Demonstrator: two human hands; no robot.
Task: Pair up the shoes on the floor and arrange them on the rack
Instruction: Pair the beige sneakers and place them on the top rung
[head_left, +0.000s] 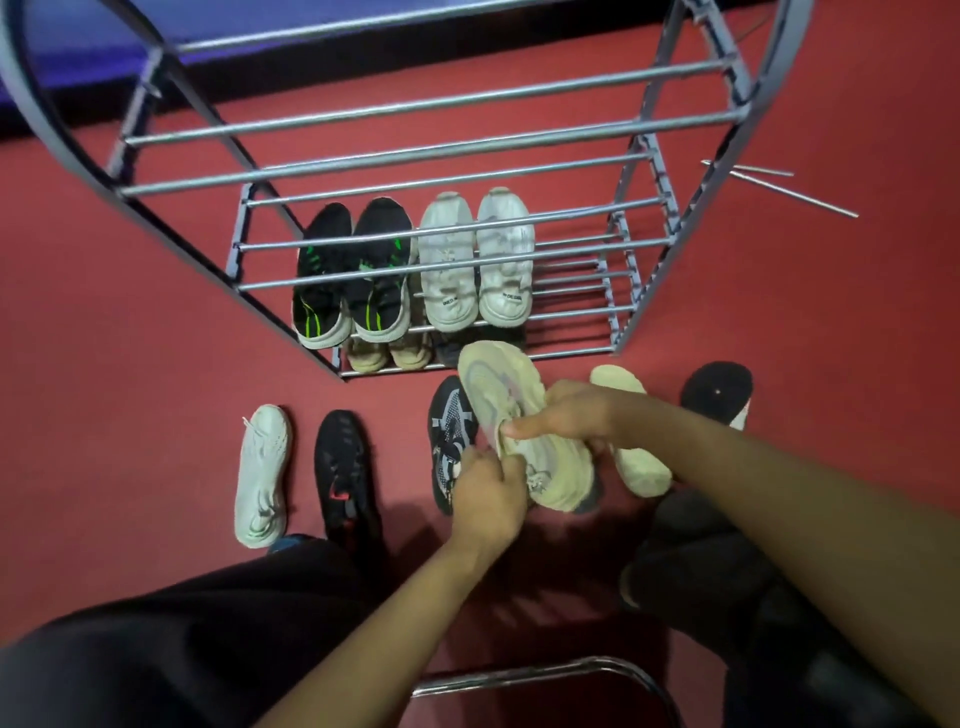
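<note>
Red floor (130, 338) lies open at the left and right of the frame; a chrome bar (545, 670) curves across the bottom edge. The rack (441, 156) fills the upper middle, its upper tiers bare. One lower tier holds a black-green pair (353, 280) beside a white pair (475, 260); beneath them sit beige shoes (389, 356) and perhaps a dark pair, mostly hidden. At centre, the right hand (566, 415) and left hand (488, 499) both grip a cream shoe (519, 415), raised above the floor in front of the rack, its knit upper creased. On the floor: a white shoe (262, 478), black shoe (345, 478), grey shoe (449, 431), cream mate (631, 431), and a black sole (719, 389).
</note>
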